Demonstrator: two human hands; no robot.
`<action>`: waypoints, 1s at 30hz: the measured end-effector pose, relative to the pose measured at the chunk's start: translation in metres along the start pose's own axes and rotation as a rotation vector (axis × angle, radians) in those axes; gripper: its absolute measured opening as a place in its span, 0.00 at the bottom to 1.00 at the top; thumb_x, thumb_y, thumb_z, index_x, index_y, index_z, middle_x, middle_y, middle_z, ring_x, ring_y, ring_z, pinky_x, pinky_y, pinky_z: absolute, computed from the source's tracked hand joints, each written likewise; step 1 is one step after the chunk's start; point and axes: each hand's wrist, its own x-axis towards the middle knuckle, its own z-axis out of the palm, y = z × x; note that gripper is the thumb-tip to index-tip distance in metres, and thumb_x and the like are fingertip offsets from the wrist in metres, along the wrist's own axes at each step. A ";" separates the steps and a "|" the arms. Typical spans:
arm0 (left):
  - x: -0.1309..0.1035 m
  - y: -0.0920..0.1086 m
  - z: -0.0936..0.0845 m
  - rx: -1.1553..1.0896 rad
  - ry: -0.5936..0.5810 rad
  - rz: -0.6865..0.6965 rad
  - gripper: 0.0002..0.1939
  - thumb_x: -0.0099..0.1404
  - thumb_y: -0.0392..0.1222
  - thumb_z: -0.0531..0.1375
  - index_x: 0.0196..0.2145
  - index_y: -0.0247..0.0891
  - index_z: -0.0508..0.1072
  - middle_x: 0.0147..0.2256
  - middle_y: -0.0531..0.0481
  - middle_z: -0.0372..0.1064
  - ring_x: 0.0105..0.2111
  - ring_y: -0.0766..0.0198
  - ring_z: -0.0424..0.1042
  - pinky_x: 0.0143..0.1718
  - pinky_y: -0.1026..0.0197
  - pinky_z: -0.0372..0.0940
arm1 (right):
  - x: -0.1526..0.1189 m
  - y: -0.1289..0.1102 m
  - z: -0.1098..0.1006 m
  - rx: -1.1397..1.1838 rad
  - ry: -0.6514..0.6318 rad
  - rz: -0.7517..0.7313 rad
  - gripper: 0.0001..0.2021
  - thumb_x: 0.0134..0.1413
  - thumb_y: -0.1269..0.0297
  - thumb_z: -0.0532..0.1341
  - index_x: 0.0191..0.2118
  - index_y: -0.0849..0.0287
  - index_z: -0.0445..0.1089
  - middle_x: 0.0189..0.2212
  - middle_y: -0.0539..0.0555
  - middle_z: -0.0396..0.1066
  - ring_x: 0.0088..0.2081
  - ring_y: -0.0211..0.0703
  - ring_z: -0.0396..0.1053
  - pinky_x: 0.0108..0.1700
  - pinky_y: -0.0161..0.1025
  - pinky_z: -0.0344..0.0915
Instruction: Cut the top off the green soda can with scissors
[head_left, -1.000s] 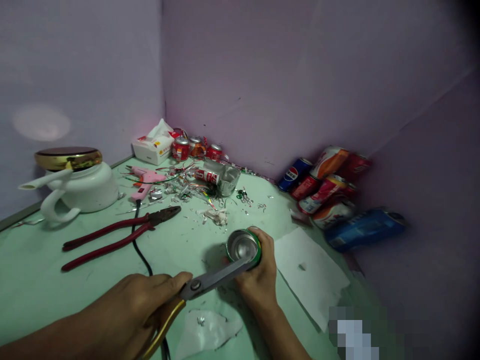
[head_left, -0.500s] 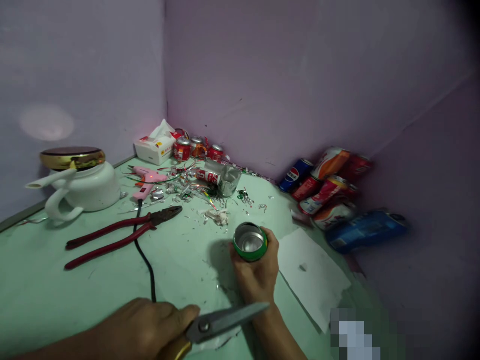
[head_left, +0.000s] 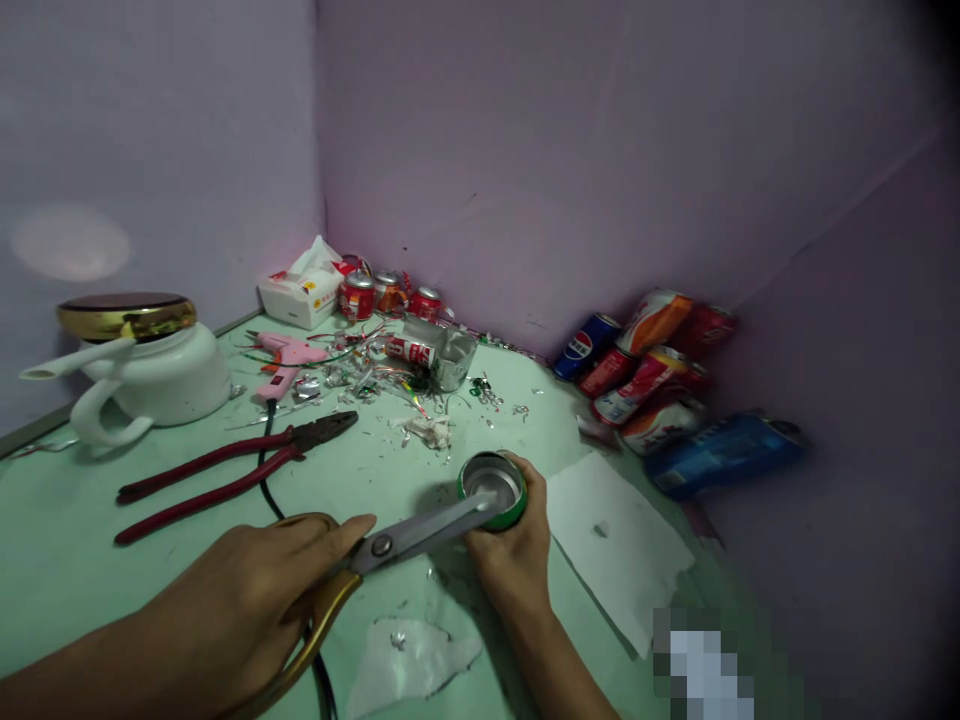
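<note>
On my far-off screen I can see two bare arms and two bare hands. The left hand [head_left: 255, 590] looks big and wide, with a round back and a long thumb [head_left: 349, 540]. The left arm [head_left: 90, 660] is bare too, thick at the side of my view and thinner at the wrist [head_left: 161, 625]. The right hand [head_left: 517, 550] looks smaller, and its finger [head_left: 531, 478] is slim. The right arm [head_left: 559, 650] is smooth, bare and thin. The nails are too blurry for me to tell.

Single head-worn view, facing forward and down over hands [head_left: 514, 560], tabletop [head_left: 390, 480], wall corner [head_left: 322, 150] beyond.
</note>
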 end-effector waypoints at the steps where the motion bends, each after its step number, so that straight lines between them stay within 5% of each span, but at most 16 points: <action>1: -0.001 0.000 0.001 0.013 -0.027 0.011 0.27 0.69 0.32 0.51 0.63 0.50 0.60 0.35 0.53 0.75 0.30 0.62 0.77 0.28 0.64 0.69 | 0.000 -0.001 -0.001 0.009 -0.021 -0.020 0.32 0.34 0.67 0.67 0.52 0.54 0.65 0.47 0.54 0.72 0.46 0.53 0.72 0.53 0.50 0.68; 10: -0.006 -0.002 0.004 0.075 -0.107 0.052 0.28 0.70 0.31 0.49 0.65 0.48 0.55 0.33 0.55 0.74 0.29 0.63 0.76 0.26 0.64 0.64 | 0.001 -0.003 -0.005 -0.006 -0.058 -0.005 0.33 0.35 0.65 0.72 0.52 0.54 0.65 0.45 0.53 0.72 0.45 0.51 0.72 0.52 0.48 0.68; 14: -0.004 0.001 0.001 0.067 -0.142 0.033 0.25 0.68 0.31 0.49 0.60 0.48 0.61 0.31 0.57 0.76 0.24 0.65 0.76 0.22 0.66 0.61 | 0.001 -0.005 -0.005 0.010 -0.063 -0.037 0.31 0.35 0.67 0.71 0.50 0.54 0.66 0.45 0.53 0.72 0.45 0.51 0.72 0.50 0.47 0.69; 20: 0.003 0.008 -0.004 0.018 -0.071 0.088 0.22 0.70 0.32 0.49 0.59 0.50 0.61 0.25 0.61 0.75 0.18 0.68 0.73 0.18 0.68 0.58 | 0.001 -0.008 -0.002 0.034 -0.078 -0.046 0.31 0.35 0.66 0.72 0.50 0.53 0.65 0.44 0.52 0.71 0.43 0.50 0.73 0.49 0.48 0.71; 25: -0.001 0.010 0.002 0.067 -0.025 0.076 0.23 0.71 0.32 0.49 0.60 0.47 0.58 0.31 0.54 0.78 0.25 0.63 0.79 0.21 0.69 0.66 | -0.006 -0.004 0.005 0.099 -0.038 0.026 0.33 0.39 0.65 0.71 0.54 0.51 0.61 0.44 0.51 0.72 0.41 0.49 0.74 0.44 0.47 0.74; 30: 0.002 0.013 0.005 0.214 0.111 0.160 0.16 0.76 0.36 0.45 0.58 0.40 0.58 0.27 0.50 0.76 0.22 0.60 0.77 0.21 0.64 0.71 | -0.010 0.011 0.007 0.091 -0.040 -0.057 0.36 0.40 0.64 0.71 0.57 0.48 0.58 0.48 0.53 0.71 0.44 0.52 0.74 0.43 0.49 0.75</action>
